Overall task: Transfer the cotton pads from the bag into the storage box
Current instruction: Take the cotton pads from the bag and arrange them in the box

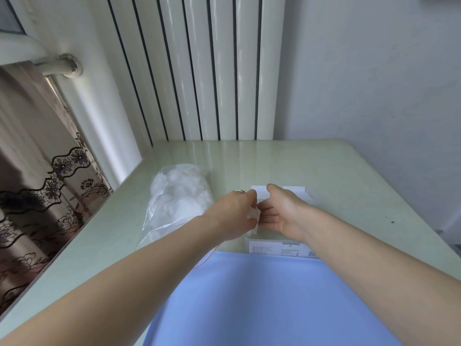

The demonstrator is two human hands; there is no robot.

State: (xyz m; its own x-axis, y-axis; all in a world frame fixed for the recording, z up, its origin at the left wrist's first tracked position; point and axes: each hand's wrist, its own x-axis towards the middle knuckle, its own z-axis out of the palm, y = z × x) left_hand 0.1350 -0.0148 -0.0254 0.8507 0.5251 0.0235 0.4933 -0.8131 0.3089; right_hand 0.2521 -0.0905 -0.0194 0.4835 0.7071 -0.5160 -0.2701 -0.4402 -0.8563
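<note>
Head view, both bare arms reach forward over a pale green glossy tabletop [336, 171]. Left hand [234, 216] has its fingers curled around a small white cotton pad [253, 216], pad partly hidden by the palm, 1 ring visible on a finger. Right hand [282, 213] sits just beside the left one, fingers bent toward the same pad and touching or nearly touching it; cannot tell if the right fingers actually pinch it. Both hands hover above the clear storage box [279, 248], which stands on the tabletop near the front edge, a printed label on its near wall and a white strip at its far side. Contents of the box are hidden by the hands.

Clear plastic bag [174, 196] full of white cotton pads lies on the tabletop left of the box, just beside the left hand, its open end pointing toward the person. Thin red thread [209, 255] shows under the left wrist. Light blue garment [262, 300] fills the lower centre. White radiator [199, 71] stands behind the tabletop, patterned curtain [37, 183] at left, grey wall [374, 71] at right.
</note>
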